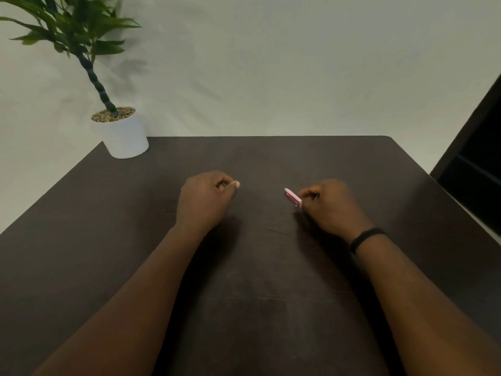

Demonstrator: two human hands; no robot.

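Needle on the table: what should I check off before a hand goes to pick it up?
1. The needle lies flat on the table, uncovered: ok.
2. The right hand is free: not ok, it holds a pink item.
3. The left hand is empty: cannot tell, its fingers are curled.
4. The way from either hand to the needle is unblocked: ok.
5. The pot stands at the far corner, apart from the work: ok.
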